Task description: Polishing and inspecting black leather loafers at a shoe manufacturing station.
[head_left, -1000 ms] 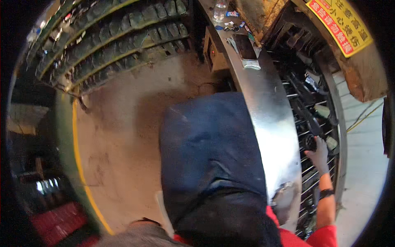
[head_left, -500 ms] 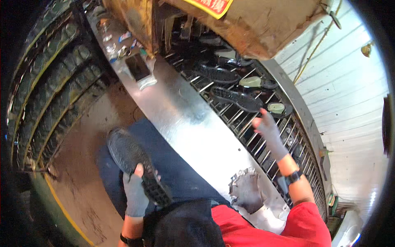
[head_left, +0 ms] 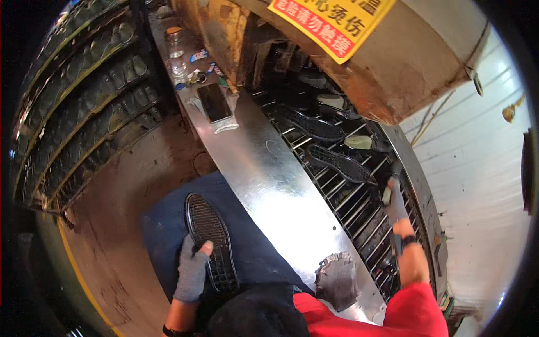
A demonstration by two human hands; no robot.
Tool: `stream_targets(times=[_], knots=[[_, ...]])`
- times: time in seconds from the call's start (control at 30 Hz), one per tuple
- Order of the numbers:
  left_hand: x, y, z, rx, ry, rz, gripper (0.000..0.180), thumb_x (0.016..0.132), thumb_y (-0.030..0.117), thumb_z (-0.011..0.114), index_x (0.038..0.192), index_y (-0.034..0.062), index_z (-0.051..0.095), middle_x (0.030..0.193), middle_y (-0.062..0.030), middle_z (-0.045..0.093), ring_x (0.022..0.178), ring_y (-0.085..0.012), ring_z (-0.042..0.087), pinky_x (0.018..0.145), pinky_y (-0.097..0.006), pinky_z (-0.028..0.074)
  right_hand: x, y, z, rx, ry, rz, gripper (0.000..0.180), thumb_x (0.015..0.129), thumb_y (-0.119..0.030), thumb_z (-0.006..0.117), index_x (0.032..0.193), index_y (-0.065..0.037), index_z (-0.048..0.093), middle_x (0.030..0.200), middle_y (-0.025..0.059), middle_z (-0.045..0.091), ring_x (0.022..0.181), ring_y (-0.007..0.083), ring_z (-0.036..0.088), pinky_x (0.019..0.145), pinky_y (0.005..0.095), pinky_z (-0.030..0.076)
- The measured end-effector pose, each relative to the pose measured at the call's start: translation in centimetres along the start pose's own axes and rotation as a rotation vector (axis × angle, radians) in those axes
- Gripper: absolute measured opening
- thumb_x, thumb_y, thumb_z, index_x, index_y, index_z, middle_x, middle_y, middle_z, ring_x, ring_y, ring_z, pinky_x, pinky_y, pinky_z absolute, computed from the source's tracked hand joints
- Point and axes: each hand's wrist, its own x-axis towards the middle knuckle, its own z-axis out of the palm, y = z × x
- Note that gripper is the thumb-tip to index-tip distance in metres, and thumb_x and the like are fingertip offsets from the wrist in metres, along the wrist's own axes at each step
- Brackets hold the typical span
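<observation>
My left hand [head_left: 193, 267], in a grey fingerless glove, is closed around the edge of a black shoe sole [head_left: 203, 216] above my lap. The sole stands lengthwise with its ribbed, gridded face up and my thumb on its rim. My right hand [head_left: 395, 205], gloved alike, reaches over the metal bar rack [head_left: 351, 216] at the right. Its fingers are closed on a dark shoe upper [head_left: 387, 195] with a pale green bottom, mostly hidden by the hand. Beside it on the rack lie another black sole [head_left: 339, 163] and a second pale-bottomed upper [head_left: 359, 142].
A shiny metal ledge [head_left: 261, 174] runs between my lap and the rack, bearing a phone [head_left: 214, 102], a glass bottle [head_left: 177, 59] and a grey rag [head_left: 337, 278]. A rusty hood [head_left: 382, 84] with a yellow sign overhangs the rack. Shelves of dark shoes [head_left: 84, 95] stand left.
My right hand has moved forward across the rack and closed on the pale-bottomed upper. In my left hand, the sole has turned more upright, showing its ribbed face. The view has shifted.
</observation>
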Motion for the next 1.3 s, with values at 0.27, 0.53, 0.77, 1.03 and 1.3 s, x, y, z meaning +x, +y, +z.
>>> stream_targets(times=[0.27, 0.53, 0.77, 1.03, 1.3], knots=[[1.2, 2.7, 1.3, 0.072, -0.23, 0.437, 0.068, 0.112, 0.048, 0.046, 0.154, -0.0052, 0.044, 0.152, -0.0216, 0.053, 0.14, -0.0311, 0.055, 0.117, -0.046, 0.043, -20.1, 4.8, 16.6, 0.038, -0.598, 0.329, 0.079, 0.077, -0.034, 0.08, 0.141, 0.004, 0.055, 0.121, 0.0191, 0.071, 0.1, 0.0298, 0.074, 0.087, 0.0416, 0.064], [-1.3, 6.8, 3.6, -0.528, -0.177, 0.314, 0.066, 0.105, 0.04, 0.066, 0.157, 0.0072, 0.04, 0.126, -0.0186, 0.067, 0.119, -0.0308, 0.067, 0.102, -0.048, 0.058, -34.5, 8.0, 35.7, -0.347, -1.188, -0.23, 0.118, 0.086, -0.071, 0.075, 0.165, 0.003, 0.029, 0.153, 0.0152, 0.056, 0.143, 0.0216, 0.051, 0.12, 0.0373, 0.038], [-0.4, 5.7, 1.0, -0.402, -0.375, 0.331, 0.091, 0.105, 0.077, 0.022, 0.145, 0.0024, 0.056, 0.143, -0.0162, 0.065, 0.124, -0.0253, 0.065, 0.107, -0.039, 0.053, -37.9, 7.4, 38.0, -0.159, -1.139, 0.529, 0.085, 0.097, -0.069, 0.062, 0.14, 0.004, 0.061, 0.129, 0.0154, 0.072, 0.115, 0.0255, 0.071, 0.102, 0.039, 0.057], [6.5, 2.6, -1.6, 0.806, 0.131, 0.598, 0.039, 0.094, 0.019, 0.079, 0.127, 0.0025, 0.065, 0.115, -0.0107, 0.071, 0.102, -0.0213, 0.066, 0.089, -0.036, 0.054, -33.7, 5.9, 36.9, -0.004, -0.835, 0.482, 0.071, 0.104, -0.06, 0.056, 0.144, -0.001, 0.055, 0.119, 0.0203, 0.073, 0.102, 0.0331, 0.076, 0.09, 0.0464, 0.064], [6.7, 3.6, -3.2, -0.288, -0.509, 0.012, 0.048, 0.104, 0.037, 0.065, 0.137, 0.0023, 0.068, 0.107, -0.0019, 0.073, 0.094, -0.0115, 0.068, 0.086, -0.029, 0.056, -30.1, 5.1, 32.0, -0.026, -0.794, 0.462, 0.101, 0.09, -0.086, 0.052, 0.142, 0.0, 0.056, 0.113, 0.03, 0.072, 0.095, 0.0439, 0.075, 0.087, 0.053, 0.064]])
